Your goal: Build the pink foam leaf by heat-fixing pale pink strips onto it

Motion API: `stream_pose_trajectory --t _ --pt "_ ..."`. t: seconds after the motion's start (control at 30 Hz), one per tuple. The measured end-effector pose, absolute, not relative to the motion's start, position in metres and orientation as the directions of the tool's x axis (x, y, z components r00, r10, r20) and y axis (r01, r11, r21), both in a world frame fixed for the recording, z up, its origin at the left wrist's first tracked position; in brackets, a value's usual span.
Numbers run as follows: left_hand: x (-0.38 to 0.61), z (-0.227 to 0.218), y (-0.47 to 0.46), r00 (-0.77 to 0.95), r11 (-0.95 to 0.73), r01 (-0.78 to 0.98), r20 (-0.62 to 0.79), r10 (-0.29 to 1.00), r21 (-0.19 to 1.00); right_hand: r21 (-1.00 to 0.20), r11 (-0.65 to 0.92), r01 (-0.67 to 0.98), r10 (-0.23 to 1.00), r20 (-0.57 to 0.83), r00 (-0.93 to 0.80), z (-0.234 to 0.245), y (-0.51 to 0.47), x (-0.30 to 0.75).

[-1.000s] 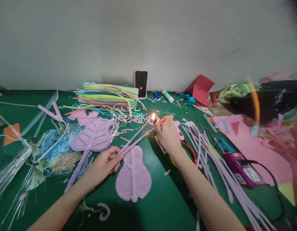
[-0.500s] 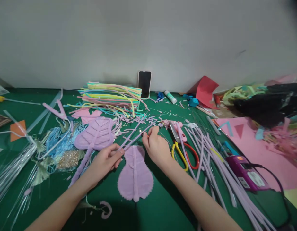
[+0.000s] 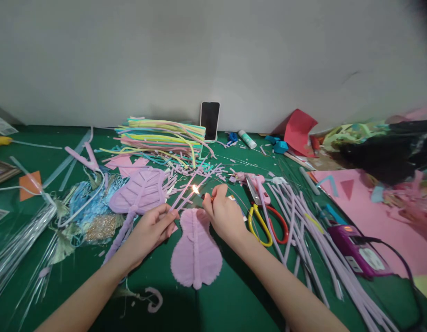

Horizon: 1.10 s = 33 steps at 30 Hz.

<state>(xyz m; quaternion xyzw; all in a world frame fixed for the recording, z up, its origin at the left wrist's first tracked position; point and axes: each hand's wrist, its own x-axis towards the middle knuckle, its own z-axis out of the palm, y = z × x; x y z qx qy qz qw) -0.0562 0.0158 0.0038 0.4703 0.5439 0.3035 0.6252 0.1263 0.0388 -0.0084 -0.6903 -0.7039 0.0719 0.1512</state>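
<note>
My left hand (image 3: 153, 230) pinches thin lilac pipe cleaners (image 3: 180, 197), which slant up and away to the right. Closed in a fist, my right hand (image 3: 224, 212) grips a lighter (image 3: 203, 197), mostly hidden by the fingers. A lit flame (image 3: 195, 188) burns at its tip, close to the pipe cleaners; contact cannot be made out. Below and between both hands lies a flat lilac petal-like piece (image 3: 195, 251) with a central rib. A veined lilac leaf shape (image 3: 139, 190) with a wrapped stem rests beyond my left hand.
Scissors (image 3: 268, 226) with red and yellow handles lie right of my right hand, beside long lilac pipe cleaners (image 3: 313, 235). A coloured bundle (image 3: 161, 133) and a phone (image 3: 209, 121) are at the back. A purple corded device (image 3: 358, 251) sits at right.
A flame has appeared at the lighter in my right hand. The pipe cleaners in my left hand have shifted slightly, and the whole view has moved a little.
</note>
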Motion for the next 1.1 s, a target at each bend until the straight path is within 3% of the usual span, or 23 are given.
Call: stream_pose_trajectory --t 0.47,0.77,1.1 --pt "-0.056 0.008 0.014 0.244 0.368 0.223 -0.418 0.875 0.903 -0.309 -0.084 0.947 0.968 0.199 0.150 -0.007 0.057 0.153" --pt "-0.062 -0.007 0.018 0.292 0.373 0.209 -0.422 0.858 0.904 -0.348 -0.007 0.937 0.943 0.311 0.123 -0.008 0.068 0.177" --pt "-0.055 0.015 0.013 0.271 0.367 0.218 -0.417 0.867 0.904 -0.337 -0.168 0.927 0.944 0.217 0.250 -0.005 0.072 0.180"
